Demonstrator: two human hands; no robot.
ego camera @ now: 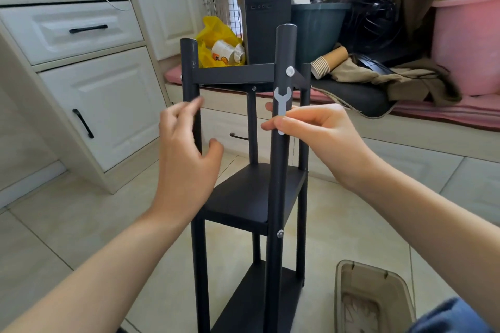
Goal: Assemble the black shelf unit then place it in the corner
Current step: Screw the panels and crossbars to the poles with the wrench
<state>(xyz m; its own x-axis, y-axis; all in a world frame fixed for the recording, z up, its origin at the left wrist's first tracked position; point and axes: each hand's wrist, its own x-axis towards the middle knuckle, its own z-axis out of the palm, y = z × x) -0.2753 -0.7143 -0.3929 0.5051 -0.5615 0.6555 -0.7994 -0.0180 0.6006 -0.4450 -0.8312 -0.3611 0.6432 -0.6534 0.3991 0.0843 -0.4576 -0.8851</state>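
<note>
Black shelf unit standing upright on the tiled floor, right in front of me and between my two hands.
My right hand pinches a small flat grey wrench in its fingers, against the near right post just below a silver bolt. My left hand hovers beside the near left post, fingers loosely spread, holding nothing.
</note>
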